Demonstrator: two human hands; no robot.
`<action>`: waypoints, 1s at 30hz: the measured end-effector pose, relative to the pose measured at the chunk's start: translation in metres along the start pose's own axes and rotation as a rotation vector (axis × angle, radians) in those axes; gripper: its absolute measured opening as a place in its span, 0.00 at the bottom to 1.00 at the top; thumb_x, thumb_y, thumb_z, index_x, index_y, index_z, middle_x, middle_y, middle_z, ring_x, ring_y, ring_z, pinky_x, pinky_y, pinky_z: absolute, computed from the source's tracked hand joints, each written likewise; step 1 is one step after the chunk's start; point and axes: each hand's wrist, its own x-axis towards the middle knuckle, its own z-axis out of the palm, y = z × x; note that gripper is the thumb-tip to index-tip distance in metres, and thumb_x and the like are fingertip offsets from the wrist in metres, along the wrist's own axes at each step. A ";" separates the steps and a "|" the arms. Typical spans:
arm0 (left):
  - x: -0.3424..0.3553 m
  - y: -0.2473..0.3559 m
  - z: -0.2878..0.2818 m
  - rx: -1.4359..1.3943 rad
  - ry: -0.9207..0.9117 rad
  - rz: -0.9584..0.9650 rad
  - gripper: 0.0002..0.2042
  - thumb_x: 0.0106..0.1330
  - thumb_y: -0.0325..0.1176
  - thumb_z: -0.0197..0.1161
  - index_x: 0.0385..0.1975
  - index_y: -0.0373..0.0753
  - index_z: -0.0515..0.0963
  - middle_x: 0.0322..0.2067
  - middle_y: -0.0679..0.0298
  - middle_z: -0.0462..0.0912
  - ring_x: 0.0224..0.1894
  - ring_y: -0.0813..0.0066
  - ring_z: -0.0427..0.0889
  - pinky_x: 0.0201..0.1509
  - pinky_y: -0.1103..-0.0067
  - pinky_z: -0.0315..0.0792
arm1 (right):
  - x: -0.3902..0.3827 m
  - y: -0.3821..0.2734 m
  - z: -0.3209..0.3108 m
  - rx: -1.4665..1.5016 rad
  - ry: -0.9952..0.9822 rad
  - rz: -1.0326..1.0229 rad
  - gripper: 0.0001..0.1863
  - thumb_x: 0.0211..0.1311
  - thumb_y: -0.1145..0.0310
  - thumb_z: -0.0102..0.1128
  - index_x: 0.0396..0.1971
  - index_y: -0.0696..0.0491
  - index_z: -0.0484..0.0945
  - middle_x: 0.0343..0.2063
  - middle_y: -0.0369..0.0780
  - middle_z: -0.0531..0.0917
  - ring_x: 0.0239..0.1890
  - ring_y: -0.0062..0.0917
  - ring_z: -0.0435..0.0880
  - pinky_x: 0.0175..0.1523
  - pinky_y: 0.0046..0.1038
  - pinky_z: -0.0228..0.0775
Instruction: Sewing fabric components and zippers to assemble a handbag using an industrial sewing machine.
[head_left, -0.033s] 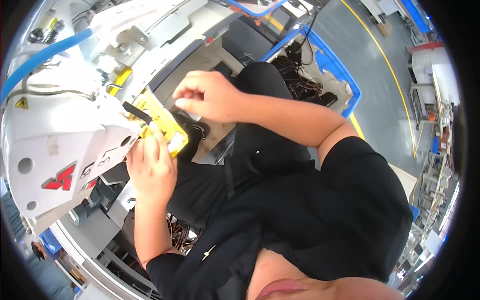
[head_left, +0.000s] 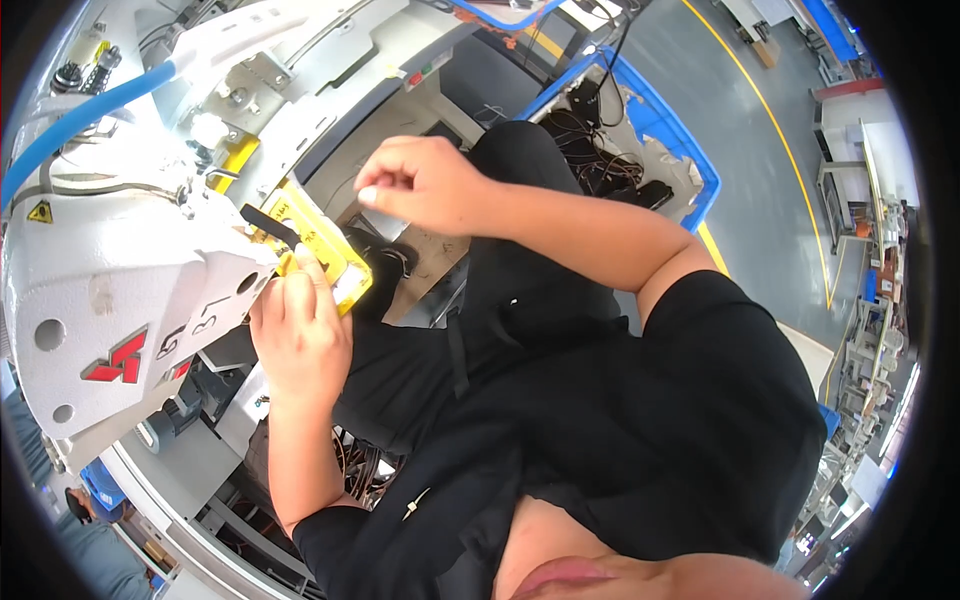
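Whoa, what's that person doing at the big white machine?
The person is sitting at the white machine. Their left grip is right at the yellow plate, with its fingertips by the near end of a black strip. Their right grip is raised away from the plate, fingers curled; I can't tell whether it holds anything tiny. A blue bin with dark cords inside stands nearby.

my right hand (head_left: pixel 425 188) has open air leftward to the yellow plate (head_left: pixel 322 238) — but the white machine head (head_left: pixel 130 285) crowds my left hand (head_left: pixel 305 325), blocking its left side.
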 end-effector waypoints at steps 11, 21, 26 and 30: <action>-0.007 0.020 0.004 -0.064 0.160 -0.103 0.26 0.58 0.37 0.74 0.52 0.27 0.78 0.37 0.54 0.78 0.42 0.53 0.77 0.48 0.63 0.72 | 0.096 0.100 -0.187 -0.789 0.361 0.000 0.13 0.60 0.60 0.60 0.36 0.52 0.87 0.34 0.48 0.87 0.38 0.44 0.86 0.46 0.43 0.78; -0.022 0.025 0.021 -0.134 0.239 -0.281 0.28 0.54 0.32 0.76 0.57 0.37 0.81 0.35 0.58 0.71 0.37 0.59 0.73 0.40 0.67 0.70 | 0.077 0.081 -0.212 -0.295 0.309 0.272 0.16 0.63 0.56 0.62 0.34 0.55 0.86 0.26 0.45 0.86 0.33 0.38 0.87 0.42 0.36 0.78; -0.036 0.016 0.043 -0.219 0.326 -0.282 0.25 0.63 0.46 0.73 0.54 0.34 0.81 0.37 0.58 0.71 0.38 0.58 0.73 0.40 0.68 0.72 | -0.013 0.112 -0.228 -0.636 0.596 0.142 0.19 0.64 0.53 0.63 0.32 0.56 0.86 0.24 0.45 0.85 0.30 0.38 0.85 0.40 0.37 0.76; -0.060 0.007 0.081 -0.529 0.659 -0.267 0.32 0.76 0.54 0.53 0.60 0.25 0.70 0.44 0.52 0.75 0.45 0.61 0.75 0.51 0.68 0.71 | -0.110 0.209 -0.256 -0.750 0.549 0.505 0.19 0.64 0.53 0.62 0.26 0.56 0.84 0.24 0.51 0.84 0.31 0.48 0.84 0.40 0.42 0.75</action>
